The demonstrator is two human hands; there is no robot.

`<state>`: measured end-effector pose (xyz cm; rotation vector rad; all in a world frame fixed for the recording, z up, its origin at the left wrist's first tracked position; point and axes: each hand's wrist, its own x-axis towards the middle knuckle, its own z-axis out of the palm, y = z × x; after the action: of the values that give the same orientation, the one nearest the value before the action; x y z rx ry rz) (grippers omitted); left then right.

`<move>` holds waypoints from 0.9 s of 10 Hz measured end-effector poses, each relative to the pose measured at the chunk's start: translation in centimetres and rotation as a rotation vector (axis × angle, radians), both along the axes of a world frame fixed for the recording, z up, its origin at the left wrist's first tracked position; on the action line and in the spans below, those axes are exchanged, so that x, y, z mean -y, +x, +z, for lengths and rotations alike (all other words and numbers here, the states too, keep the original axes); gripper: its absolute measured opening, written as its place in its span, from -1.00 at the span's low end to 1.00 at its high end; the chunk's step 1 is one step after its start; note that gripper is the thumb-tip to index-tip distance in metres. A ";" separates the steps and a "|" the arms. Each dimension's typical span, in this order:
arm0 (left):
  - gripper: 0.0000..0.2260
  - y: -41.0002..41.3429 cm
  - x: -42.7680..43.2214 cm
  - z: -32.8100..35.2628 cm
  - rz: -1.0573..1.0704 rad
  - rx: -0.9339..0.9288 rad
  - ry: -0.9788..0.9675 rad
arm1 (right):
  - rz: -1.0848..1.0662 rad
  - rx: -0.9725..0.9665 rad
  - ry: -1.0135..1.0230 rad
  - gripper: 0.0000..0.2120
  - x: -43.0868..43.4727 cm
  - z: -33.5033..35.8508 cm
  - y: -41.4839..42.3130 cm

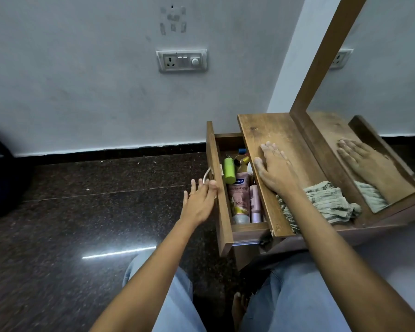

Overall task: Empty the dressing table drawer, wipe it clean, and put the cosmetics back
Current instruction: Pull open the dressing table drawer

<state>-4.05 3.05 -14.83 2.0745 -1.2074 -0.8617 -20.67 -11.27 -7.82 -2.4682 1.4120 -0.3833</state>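
The wooden drawer (219, 188) of the dressing table is pulled out to the left. Inside lie a green bottle (229, 170), a pink tube (238, 197), a slimmer pink bottle (255, 202) and several small items (242, 155) at the back. My left hand (199, 202) is at the drawer front beside the metal handle (207, 174), fingers fairly straight, thumb against the wood. My right hand (274, 167) lies flat, palm down, on the table top (278, 130). A striped cloth (328, 200) lies on the top, partly under my right forearm.
A wood-framed mirror (381, 92) stands along the table's right side and reflects my hand and the cloth. The dark stone floor (94, 212) stretches left of the drawer. A dark bag (0, 176) sits at the far left. A wall socket (181, 61) is above.
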 end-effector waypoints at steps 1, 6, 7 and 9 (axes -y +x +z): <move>0.14 0.4 0.4 2.0 0.083 -0.186 0.098 | -0.005 -0.006 -0.004 -0.50 0.0 0.0 0.0; -0.19 1.0 -1.6 2.7 0.376 0.126 -0.070 | -0.004 -0.009 -0.003 -0.49 0.3 -0.3 0.1; -0.26 1.2 -2.1 2.8 0.417 0.112 -0.071 | -0.003 -0.008 -0.005 -0.49 0.2 -0.2 0.1; -0.38 1.6 -2.7 3.2 0.496 0.146 -0.107 | 0.000 -0.011 -0.001 -0.48 0.1 -0.2 0.0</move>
<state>-2.45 5.71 -11.60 2.2337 -0.7307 -0.4127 -20.63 -11.39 -8.01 -2.4751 1.4160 -0.3703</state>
